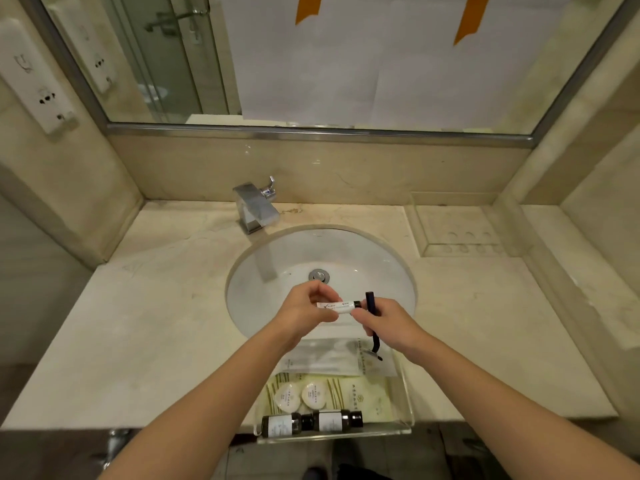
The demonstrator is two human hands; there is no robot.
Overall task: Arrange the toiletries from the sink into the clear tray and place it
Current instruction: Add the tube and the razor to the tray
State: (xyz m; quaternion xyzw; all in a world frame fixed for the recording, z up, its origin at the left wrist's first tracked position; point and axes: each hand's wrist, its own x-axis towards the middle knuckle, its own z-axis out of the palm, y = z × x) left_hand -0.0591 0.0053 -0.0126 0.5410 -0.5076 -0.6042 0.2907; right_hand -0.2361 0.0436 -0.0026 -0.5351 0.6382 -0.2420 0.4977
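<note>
My left hand (304, 308) grips a small white tube (341, 305) with a black cap, held level over the front of the sink (277, 271). My right hand (384, 318) holds a dark blue razor (372, 318) and its fingertips touch the tube's cap end. Just below my hands sits the clear tray (405, 403) on the counter's front edge. In it lie two dark bottles (311, 422) side by side, two round white soaps (301, 394), and flat white packets (329, 358).
A chrome faucet (256, 206) stands behind the basin at the left. A recessed soap dish (457, 230) is cut into the counter at the back right. The beige counter (138, 323) spreads to both sides, with a mirror (311, 57) above.
</note>
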